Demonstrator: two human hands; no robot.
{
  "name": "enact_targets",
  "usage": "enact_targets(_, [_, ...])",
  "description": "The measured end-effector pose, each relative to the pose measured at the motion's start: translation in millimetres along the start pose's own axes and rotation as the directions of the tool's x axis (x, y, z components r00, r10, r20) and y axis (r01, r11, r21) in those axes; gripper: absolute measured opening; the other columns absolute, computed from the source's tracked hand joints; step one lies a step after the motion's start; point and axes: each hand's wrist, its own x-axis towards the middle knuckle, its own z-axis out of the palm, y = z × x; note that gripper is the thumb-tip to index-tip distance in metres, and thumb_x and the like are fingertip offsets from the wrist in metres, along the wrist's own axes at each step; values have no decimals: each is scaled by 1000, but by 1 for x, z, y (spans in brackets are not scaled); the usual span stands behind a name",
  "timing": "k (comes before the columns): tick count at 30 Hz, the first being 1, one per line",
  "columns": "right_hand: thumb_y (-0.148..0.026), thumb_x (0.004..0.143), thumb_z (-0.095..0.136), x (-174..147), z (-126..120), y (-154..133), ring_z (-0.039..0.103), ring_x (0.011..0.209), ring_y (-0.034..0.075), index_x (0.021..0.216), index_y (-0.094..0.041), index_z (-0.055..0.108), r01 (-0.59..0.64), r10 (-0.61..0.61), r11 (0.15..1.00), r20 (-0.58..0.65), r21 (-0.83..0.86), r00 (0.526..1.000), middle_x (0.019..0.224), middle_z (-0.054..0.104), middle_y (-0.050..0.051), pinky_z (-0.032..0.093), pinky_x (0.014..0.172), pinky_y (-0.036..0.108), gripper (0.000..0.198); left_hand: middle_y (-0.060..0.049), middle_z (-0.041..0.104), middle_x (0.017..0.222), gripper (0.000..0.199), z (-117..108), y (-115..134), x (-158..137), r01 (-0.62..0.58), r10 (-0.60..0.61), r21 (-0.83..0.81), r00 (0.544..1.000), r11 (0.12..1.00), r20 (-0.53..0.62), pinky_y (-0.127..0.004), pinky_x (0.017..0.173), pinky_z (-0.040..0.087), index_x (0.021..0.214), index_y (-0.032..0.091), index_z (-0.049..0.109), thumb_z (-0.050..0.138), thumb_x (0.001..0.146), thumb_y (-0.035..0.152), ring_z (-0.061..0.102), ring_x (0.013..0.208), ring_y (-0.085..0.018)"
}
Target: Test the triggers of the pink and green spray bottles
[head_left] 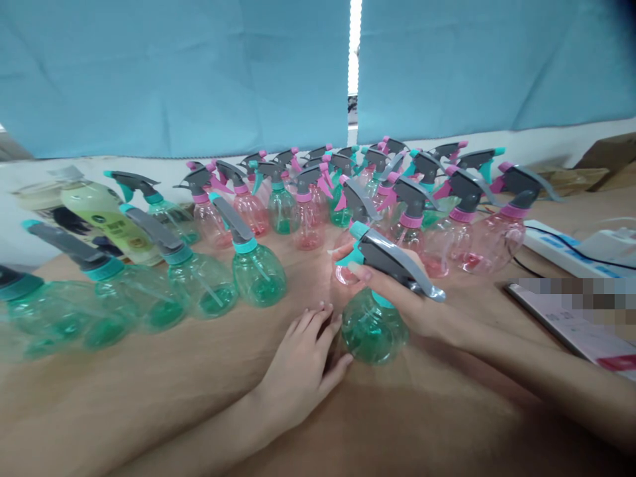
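Green spray bottle (373, 324) in right hand (397, 291), left hand (301, 371) beside.

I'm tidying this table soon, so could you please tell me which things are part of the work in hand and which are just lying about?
In hand:
- green spray bottle, gripped at its grey trigger head by the right hand
- left hand, touching the bottle's side
- rows of green bottles and pink bottles

Lying about:
- power strip
- yellowish bottle
- cardboard boxes
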Motion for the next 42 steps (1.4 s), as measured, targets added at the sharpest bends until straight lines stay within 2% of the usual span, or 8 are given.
enact_targets(2, [-38,90,56,0,0,0,47,67,13,92,-23,56,1,-1,1000,2,-4,1000,74,50,-3,41,63,27,15,-19,51,138,41,-1,0,0,2,-2,7,1000,1000,11,-54,106,38,126,10,55,56,94,35,45,130,-34])
enact_targets(7, [-35,91,56,0,0,-2,37,58,10,77,-23,48,66,-67,997,-25,-25,997,67,40,-5,34,55,25,20,-19,51,139,40,-1,0,0,2,-2,6,1000,1000,18,-54,106,38,126,11,55,56,94,35,45,130,-35])
enact_targets(11, [-31,92,55,4,0,-2,40,60,10,77,-23,50,144,-145,989,-5,-28,989,71,45,-5,35,58,25,17,-18,51,139,40,0,0,0,4,-4,12,1000,1000,14,-54,106,38,126,11,54,55,94,36,44,130,-34])
enact_targets(21, [-37,93,51,3,-2,-1,30,57,12,68,-23,38,160,-163,980,-16,-116,987,64,33,-5,28,55,27,32,-18,51,139,39,1,0,0,3,-3,12,1000,1000,31,-54,106,38,124,11,57,57,94,36,44,131,-35])
enact_targets(27, [-39,92,51,4,-3,-2,32,58,13,67,-23,40,153,-157,978,-17,-142,987,64,33,-3,29,54,28,32,-19,50,139,43,0,0,-1,5,-5,10,1000,1000,29,-54,107,37,128,9,54,57,94,35,44,130,-35])
enact_targets(32, [-39,91,55,1,-1,-1,39,59,12,75,-24,50,73,-75,995,-22,-74,997,68,43,-3,35,55,27,22,-19,52,137,43,0,0,0,9,-9,-7,1000,1000,27,-53,105,39,127,9,55,56,94,36,45,129,-34])
enact_targets(35, [-37,91,56,-1,0,0,46,66,13,84,-25,56,72,-74,996,-27,-51,997,73,52,-3,42,61,26,15,-19,53,136,44,0,0,0,10,-10,-15,1000,1000,17,-53,105,39,127,8,55,56,94,36,45,129,-34])
enact_targets(42, [-38,90,58,-4,-1,0,52,68,14,95,-26,61,27,-28,999,-35,-39,999,78,59,-2,45,64,27,14,-20,53,136,46,-1,2,-1,16,-15,-20,999,1000,31,-52,106,38,129,7,54,58,93,36,45,129,-34])
